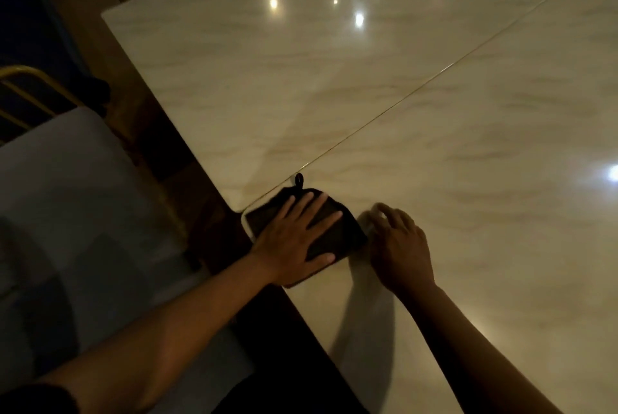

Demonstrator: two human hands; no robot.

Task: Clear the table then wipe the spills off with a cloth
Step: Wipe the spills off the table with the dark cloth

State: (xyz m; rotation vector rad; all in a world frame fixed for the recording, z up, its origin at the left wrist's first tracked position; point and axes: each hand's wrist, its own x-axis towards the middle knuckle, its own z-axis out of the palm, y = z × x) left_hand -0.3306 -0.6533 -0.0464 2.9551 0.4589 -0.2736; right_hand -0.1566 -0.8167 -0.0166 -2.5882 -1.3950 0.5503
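A dark folded cloth point(347, 233) with a small hanging loop lies near the corner of a glossy cream marble table point(401, 96). My left hand point(294, 239) lies flat on the cloth with straight, spread fingers, pressing it to the table top. My right hand point(398, 246) is just right of the cloth, fingers loosely bent, fingertips near the table; it is blurred and holds nothing I can see. No spill shows in this dim light.
A thin seam point(434, 79) runs diagonally across the table. A grey cushioned chair point(77, 213) with a gold frame stands left of the table edge. Ceiling lights reflect off the table's far part.
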